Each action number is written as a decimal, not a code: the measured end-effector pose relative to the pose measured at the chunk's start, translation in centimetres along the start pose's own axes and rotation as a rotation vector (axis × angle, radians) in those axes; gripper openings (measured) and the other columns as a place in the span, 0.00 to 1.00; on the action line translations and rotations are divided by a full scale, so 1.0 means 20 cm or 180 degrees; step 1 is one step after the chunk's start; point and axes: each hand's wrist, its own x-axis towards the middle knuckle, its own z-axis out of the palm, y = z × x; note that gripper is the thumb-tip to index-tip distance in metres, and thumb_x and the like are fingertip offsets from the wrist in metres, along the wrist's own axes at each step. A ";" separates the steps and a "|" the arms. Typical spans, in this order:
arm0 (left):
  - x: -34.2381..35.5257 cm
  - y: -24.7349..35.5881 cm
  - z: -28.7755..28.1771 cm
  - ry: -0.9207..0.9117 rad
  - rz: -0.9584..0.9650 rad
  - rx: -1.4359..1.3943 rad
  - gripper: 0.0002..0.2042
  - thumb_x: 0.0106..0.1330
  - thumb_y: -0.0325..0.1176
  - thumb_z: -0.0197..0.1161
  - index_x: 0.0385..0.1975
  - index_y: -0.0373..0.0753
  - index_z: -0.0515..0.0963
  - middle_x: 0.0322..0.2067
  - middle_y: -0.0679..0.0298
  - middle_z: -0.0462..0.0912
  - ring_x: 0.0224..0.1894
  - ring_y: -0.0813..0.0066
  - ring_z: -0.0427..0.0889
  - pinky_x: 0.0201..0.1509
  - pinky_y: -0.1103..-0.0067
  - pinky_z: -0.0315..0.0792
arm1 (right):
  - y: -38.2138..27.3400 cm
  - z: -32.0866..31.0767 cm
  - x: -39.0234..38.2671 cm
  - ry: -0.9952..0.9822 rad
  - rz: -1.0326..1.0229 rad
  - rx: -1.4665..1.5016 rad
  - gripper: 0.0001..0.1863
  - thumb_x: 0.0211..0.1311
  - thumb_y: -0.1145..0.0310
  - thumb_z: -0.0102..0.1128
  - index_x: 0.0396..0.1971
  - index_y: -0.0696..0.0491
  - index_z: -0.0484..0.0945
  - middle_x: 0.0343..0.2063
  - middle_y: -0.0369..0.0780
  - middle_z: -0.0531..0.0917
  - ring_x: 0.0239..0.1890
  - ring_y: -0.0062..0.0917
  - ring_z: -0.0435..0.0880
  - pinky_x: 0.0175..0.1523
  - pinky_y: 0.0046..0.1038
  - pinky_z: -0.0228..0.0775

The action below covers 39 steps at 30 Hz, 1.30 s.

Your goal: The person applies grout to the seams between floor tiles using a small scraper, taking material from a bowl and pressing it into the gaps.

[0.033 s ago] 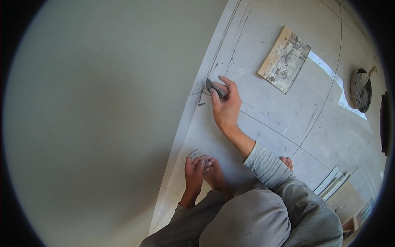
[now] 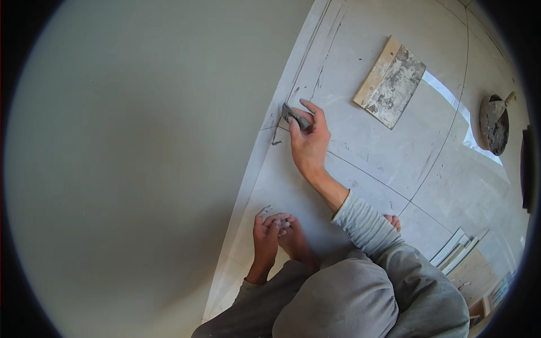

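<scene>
- Far left, plain grey-green wall [image 2: 141, 141]: best left untouched, being probably easy to smudge.
- Pale strip [image 2: 248, 188] along the foot of the wall: a likely straight guide for each stroke.
- Left hand [image 2: 267, 232], low beside the bare foot [image 2: 297, 248]: fingers bent and smeared whitish; impossible to tell whether pressed together on anything. Best rested there, clear of the work.
- Dark smear [image 2: 275, 142] just below the tool's place: probably worth lifting with a light pass.
- Small dark grey tool [image 2: 295, 117], tip at the seam between strip and tiled floor [image 2: 414, 149]: tilt low, press evenly, draw in one smooth run.
- Right hand [image 2: 310, 145]: thumb and fingers pinching the tool, one finger stretched free. Firm grip, loose wrist, light pressure.
- Thin joint [image 2: 369, 176] running off to the right: cross gently, for fear of catching the edge.
- Broad wood-backed blade [image 2: 391, 84], lying flat and caked: safely apart from the stroke.
- Far right, round pan [image 2: 483, 128] with dark paste [image 2: 498, 138] and a small trowel [image 2: 496, 109]: take small loads only.
</scene>
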 end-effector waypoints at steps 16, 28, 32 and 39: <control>0.04 0.02 0.00 0.0103 0.1149 0.0871 0.19 0.72 0.22 0.54 0.62 0.32 0.67 0.50 0.56 0.84 0.44 0.73 0.83 0.43 0.77 0.79 | 0.03 -0.39 -0.08 -0.1251 0.1674 0.0920 0.17 0.72 0.75 0.61 0.57 0.61 0.75 0.38 0.38 0.86 0.39 0.14 0.82 0.44 0.19 0.78; 0.15 0.30 0.33 0.0123 0.2558 0.2175 0.28 0.65 0.21 0.60 0.67 0.28 0.66 0.45 0.54 0.74 0.43 0.64 0.78 0.42 0.75 0.78 | -0.04 -0.55 -0.33 -0.1566 0.1407 0.0345 0.16 0.72 0.70 0.62 0.56 0.59 0.79 0.29 0.32 0.85 0.28 0.11 0.74 0.34 0.17 0.67; 0.13 0.22 0.33 0.0076 0.2585 0.2130 0.29 0.65 0.20 0.58 0.68 0.28 0.65 0.45 0.53 0.73 0.44 0.65 0.78 0.42 0.74 0.78 | -0.06 -0.60 -0.37 -0.1846 0.1209 -0.0087 0.15 0.72 0.70 0.62 0.55 0.59 0.79 0.27 0.32 0.83 0.27 0.11 0.74 0.33 0.18 0.67; 0.07 0.19 0.32 -0.0358 0.2278 0.1740 0.28 0.68 0.22 0.54 0.71 0.29 0.63 0.48 0.53 0.72 0.44 0.66 0.77 0.44 0.74 0.76 | -0.12 -0.64 -0.38 -0.2030 0.1094 -0.0150 0.13 0.71 0.72 0.61 0.52 0.60 0.80 0.26 0.32 0.81 0.28 0.12 0.74 0.34 0.19 0.67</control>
